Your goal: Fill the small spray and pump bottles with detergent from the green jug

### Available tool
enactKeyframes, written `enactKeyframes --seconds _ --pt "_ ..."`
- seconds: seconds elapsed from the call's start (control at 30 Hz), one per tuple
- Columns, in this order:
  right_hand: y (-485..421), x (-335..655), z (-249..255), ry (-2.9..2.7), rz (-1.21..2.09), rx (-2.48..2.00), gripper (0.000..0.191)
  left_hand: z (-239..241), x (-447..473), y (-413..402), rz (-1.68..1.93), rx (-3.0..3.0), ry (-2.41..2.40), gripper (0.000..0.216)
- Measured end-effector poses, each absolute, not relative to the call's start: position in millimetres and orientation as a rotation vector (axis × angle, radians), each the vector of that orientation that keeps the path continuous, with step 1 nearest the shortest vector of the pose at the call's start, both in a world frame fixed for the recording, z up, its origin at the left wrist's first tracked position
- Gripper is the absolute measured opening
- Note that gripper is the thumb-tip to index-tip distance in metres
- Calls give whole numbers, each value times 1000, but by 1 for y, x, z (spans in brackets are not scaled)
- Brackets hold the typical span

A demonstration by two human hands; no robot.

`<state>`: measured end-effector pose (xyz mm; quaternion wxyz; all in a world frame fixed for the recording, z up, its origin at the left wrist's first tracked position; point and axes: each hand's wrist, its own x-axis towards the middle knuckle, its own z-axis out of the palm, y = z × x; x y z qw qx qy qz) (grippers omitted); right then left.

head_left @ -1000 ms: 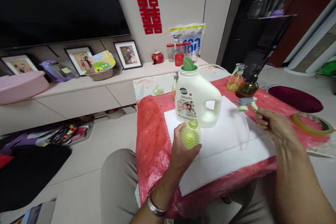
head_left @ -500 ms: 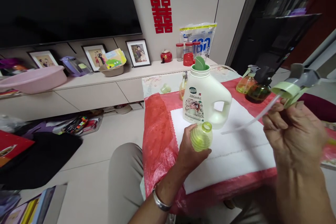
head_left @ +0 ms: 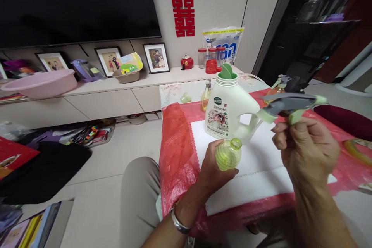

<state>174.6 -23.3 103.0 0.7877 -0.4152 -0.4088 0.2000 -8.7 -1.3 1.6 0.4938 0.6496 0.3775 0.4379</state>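
Observation:
My left hand (head_left: 215,166) is wrapped round a small ribbed yellow-green bottle (head_left: 228,154) with an open neck, held over a white cloth (head_left: 255,170) on the red-covered low table (head_left: 174,151). My right hand (head_left: 305,149) is closed on a grey and pale green spray trigger head (head_left: 286,106), raised above the table to the right of the bottle. Its thin dip tube runs down-left toward the bottle and is hard to see. A large white detergent jug (head_left: 228,110) with a green funnel in its mouth stands just behind the small bottle.
Two more spray bottles (head_left: 276,87) stand at the table's far right. A roll of tape (head_left: 356,149) lies at the right edge. A low cabinet (head_left: 116,97) behind holds photo frames, a pink basin (head_left: 40,83) and jars. Clutter lies on the floor at left.
My right hand lifted the spray head off the table, then brought it left and lower, nearer the small bottle. My left hand kept the bottle almost still.

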Motion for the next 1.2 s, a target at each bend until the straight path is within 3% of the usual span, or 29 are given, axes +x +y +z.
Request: enactKeyframes --seconds 0.37,1.2 --pt "-11 177 49 -1257 737 -1086 24 7 -7 0 1111 1471 1036 83" --pt "-7 197 56 -1476 724 -1115 18 0 -7 1 1122 1500 986 85"
